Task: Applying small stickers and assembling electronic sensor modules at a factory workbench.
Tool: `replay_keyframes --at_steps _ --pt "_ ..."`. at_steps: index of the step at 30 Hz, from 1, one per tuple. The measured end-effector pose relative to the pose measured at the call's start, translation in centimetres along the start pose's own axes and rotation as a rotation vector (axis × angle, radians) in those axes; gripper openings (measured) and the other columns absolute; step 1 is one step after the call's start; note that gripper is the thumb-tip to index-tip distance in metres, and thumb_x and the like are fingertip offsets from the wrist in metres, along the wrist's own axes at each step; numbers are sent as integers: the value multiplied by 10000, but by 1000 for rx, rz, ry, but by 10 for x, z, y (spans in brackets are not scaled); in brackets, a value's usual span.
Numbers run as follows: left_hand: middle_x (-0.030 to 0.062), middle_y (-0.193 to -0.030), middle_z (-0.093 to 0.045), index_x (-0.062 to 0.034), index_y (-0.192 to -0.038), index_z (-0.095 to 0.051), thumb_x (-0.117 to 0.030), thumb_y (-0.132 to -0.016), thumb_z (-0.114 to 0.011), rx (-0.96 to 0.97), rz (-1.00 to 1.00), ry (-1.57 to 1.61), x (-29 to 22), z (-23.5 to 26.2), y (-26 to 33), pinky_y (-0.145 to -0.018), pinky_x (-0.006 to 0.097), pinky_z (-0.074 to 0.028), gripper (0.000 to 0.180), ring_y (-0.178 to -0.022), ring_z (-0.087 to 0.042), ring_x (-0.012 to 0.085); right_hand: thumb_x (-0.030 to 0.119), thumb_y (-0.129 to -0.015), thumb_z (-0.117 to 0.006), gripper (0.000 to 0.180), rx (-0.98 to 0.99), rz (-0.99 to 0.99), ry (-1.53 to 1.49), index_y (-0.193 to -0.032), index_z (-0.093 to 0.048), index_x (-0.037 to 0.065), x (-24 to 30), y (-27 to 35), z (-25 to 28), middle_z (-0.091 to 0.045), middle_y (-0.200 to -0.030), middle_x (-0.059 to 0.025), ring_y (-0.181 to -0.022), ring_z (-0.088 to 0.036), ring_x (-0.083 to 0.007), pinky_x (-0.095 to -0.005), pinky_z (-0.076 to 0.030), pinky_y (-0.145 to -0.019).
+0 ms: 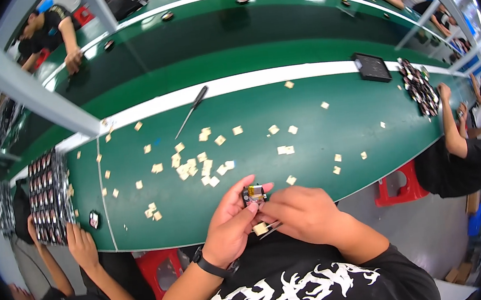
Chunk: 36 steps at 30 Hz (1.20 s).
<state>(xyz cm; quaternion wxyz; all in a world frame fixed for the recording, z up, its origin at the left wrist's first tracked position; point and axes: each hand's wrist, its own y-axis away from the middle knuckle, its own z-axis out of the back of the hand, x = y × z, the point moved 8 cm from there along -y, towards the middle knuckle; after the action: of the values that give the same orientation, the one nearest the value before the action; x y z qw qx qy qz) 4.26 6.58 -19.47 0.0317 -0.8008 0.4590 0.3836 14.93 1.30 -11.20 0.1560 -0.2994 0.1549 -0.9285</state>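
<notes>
Small, square, cream-coloured pieces (183,169) are crowding the green tabletop (247,102) ahead of the left hand (232,224), with a slender black-handled screwdriver (198,102) lying slantwise beyond. Wider gaps are opening rightward, a shallow black rectangular tray (371,67) blocking the far edge.

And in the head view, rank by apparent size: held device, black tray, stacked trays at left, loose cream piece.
1. Stacked trays
2. Black tray
3. Held device, though nearer the camera
4. Loose cream piece
</notes>
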Motion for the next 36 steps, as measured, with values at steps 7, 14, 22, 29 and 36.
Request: replay_keyframes --at_steps 7,14,22,29,36 --pt "151 -1271 -666 -29 -1502 -411 3 -1016 -527 -201 -150 -358 -22 42 27 -792 248 -522 500 -864 -599 97 167 -841 -787 342 112 -300 -88 -1147 -676 63 -6 -10 -14 -647 -964 -98 -826 -672 -290 -386 -542 -675" --pt "97 -1110 -691 -8 -1513 -423 32 -984 -525 -127 -297 -765 -32 36 33 -794 263 -524 541 -833 -618 101 118 -864 -799 211 19 -498 -349 -1046 -726 39 -11 -19 -38 -643 -910 -85 -730 -639 -201 -319 -509 -628" --pt "80 -984 -671 -6 -1532 -396 25 -975 -515 -112 -368 -846 -34 34 34 -769 284 -530 571 -800 -630 124 51 -872 -770 157 14 -541 -534 -1018 -719 25 -21 -12 -57 -643 -925 -67 -689 -601 -136 -271 -472 -589" --pt "103 -972 -676 -7 -1532 -398 56 -940 -491 -109 -419 -957 -36 33 33 -764 290 -537 602 -781 -656 166 21 -825 -799 135 -123 -504 -429 -930 -715 20 -19 -20 -58 -626 -904 -20 -613 -462 -37 -221 -361 -529" --pt "203 -1173 -679 -3 -1497 -413 67 -925 -481 -81 -380 -898 -34 36 31 -860 365 -540 581 -952 -692 316 26 -884 -758 124 3 -560 -539 -955 -661 -9 -9 -20 -59 -669 -931 -48 -669 -548 -68 -243 -445 -569"
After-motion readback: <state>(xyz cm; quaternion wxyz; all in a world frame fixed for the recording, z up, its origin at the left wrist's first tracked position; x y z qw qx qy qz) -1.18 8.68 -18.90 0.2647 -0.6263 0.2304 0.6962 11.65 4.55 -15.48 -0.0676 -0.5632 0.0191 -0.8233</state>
